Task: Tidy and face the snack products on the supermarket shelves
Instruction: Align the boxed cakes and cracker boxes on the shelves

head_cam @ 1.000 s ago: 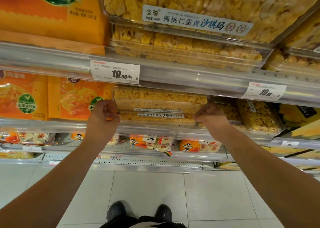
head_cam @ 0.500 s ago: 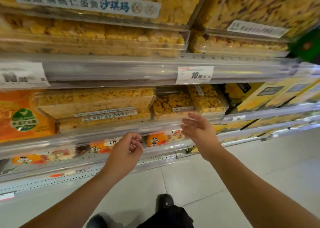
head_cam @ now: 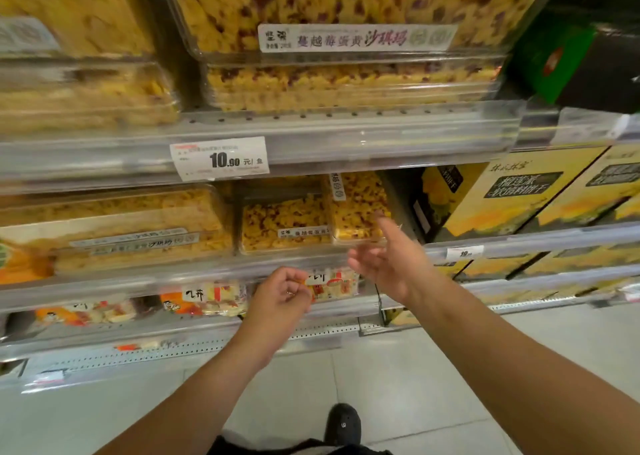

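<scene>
On the middle shelf [head_cam: 311, 264], behind its clear front rail: two clear plastic boxes of yellow snack cake flecked with red. One cranberry box [head_cam: 285, 224] lies flat, label strip facing front. Just right of it, a second box [head_cam: 358, 207] stands turned, its label strip running up the near face. Left of both: a stack of plain yellow cake boxes [head_cam: 135, 228], labels facing front, slightly askew.

Right hand [head_cam: 388, 264]: raised before the turned box, fingers spread and relaxed, index finger extended toward its lower corner; contact cannot be told. Holds nothing.

Left hand [head_cam: 282, 299]: lower, in front of the shelf rail, fingers loosely curled, nothing held.

Upper shelf: large cranberry cake boxes [head_cam: 346, 80] stacked, price tag [head_cam: 220, 158] reading 10.90 on the rail beneath. Right bay: yellow cartons [head_cam: 512, 191] with dark labels. Lower shelf: orange-and-white snack packets [head_cam: 204, 297]. Near: pale tiled floor [head_cam: 415, 378], one black shoe [head_cam: 343, 423].
</scene>
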`<state>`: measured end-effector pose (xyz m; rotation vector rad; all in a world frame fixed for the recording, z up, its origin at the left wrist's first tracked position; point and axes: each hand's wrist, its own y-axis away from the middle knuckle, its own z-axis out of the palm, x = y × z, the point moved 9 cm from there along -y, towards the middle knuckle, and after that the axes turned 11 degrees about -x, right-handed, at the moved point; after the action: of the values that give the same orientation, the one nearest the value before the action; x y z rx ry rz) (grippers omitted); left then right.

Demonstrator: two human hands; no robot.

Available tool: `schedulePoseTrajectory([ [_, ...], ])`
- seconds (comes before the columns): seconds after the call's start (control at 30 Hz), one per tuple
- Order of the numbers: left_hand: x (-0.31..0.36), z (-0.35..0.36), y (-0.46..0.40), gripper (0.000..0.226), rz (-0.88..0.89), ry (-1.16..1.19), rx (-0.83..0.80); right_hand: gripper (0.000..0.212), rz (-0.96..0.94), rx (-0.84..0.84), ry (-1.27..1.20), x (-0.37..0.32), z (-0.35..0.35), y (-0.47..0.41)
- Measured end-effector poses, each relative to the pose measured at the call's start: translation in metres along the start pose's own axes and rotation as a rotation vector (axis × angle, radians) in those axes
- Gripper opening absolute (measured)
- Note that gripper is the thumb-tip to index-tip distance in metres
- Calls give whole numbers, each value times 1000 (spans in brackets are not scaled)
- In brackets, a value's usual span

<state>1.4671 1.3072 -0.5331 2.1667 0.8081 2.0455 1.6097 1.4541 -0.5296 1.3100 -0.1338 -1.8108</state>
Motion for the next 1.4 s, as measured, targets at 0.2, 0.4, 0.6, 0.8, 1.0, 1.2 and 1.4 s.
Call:
schedulePoseTrajectory([
  [0.2,-3,-13,6,22,-37,52,95,32,55,-49,-33,-9,-6,1],
  [0.4,11,-30,6,25,22,52,174,60,36,-44,137,-38,-37,27],
  [0.6,70,-46,6,67,252,-360,150,47,-217,88,613,-107,-47,42],
  [0.8,143,-46,25,65,530,-1155,380,50,-354,119,928,-137,-40,37],
  [1.0,148,-72,-15,69,161,-1305,225,54,-415,133,1184,-152,-26,36],
  [1.2,147,-83,-23,70,157,-1366,148,48,-355,119,1366,-154,-14,21],
  [1.4,143,-97,-29,71,125,-1393,170,31,-239,203,1388,-158,-17,2],
])
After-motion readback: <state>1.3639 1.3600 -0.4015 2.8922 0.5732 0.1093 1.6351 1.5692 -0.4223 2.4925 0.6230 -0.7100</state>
